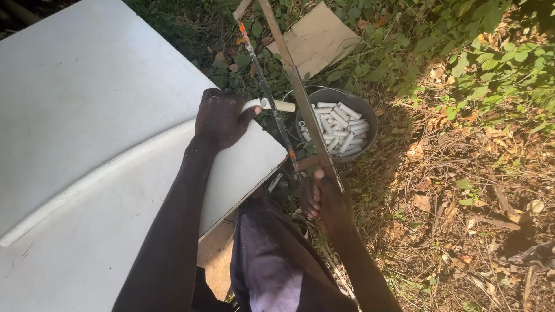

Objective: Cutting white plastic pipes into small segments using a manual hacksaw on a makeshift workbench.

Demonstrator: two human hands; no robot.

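At the table's (87, 86) right edge, my left hand (219, 118) grips the pipe (272, 105) while my right hand (324, 199), closed on the hacksaw (289, 81), cuts; next, I judge, steady strokes.

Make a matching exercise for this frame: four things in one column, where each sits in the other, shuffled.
Things:
1. Pipe
2. Hacksaw
3. Bowl
4. Cardboard

Places or states:
A. Lying in the weeds at the top of the frame
B. Pressed on the white panel by the left hand, its end sticking past the edge
C. On the ground right of the panel, full of short white pipe pieces
D. Gripped at the handle by the right hand, blade across the pipe

Pairs: 1-B, 2-D, 3-C, 4-A
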